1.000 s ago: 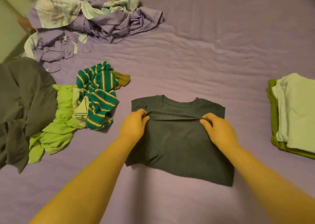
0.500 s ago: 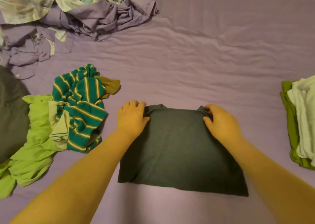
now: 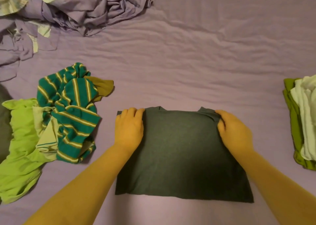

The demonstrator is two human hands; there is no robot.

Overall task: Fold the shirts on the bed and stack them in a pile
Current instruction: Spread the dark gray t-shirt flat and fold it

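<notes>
- Right now, from the head view, the only one I have, I take the dark grey shirt (image 3: 181, 153) as my landmark: it lies folded into a flat rectangle on the purple bed (image 3: 196, 57), collar end away from me.
- My left hand (image 3: 129, 130) lies flat on its far left corner, fingers straight and together, pressing and gripping nothing. I judge it pins the layers so the fold holds.
- My right hand (image 3: 234, 132) sits on the far right corner with fingers curled and the thumb tucked against the cloth, pinching a bunched edge near the collar, probably to square that corner.
- Left of the grey shirt, a striped green shirt (image 3: 71, 115) lies crumpled over a lime green shirt (image 3: 20, 142), both unfolded and near to hand.
- Right of the grey shirt, well apart, sits the pile (image 3: 304, 118): a pale folded shirt on a green one, where I expect this shirt goes.
- Beyond the grey shirt to the left, a rumpled heap of purple bedding (image 3: 82, 10) is pushed aside.
- No brand, label or writing is readable anywhere.
</notes>
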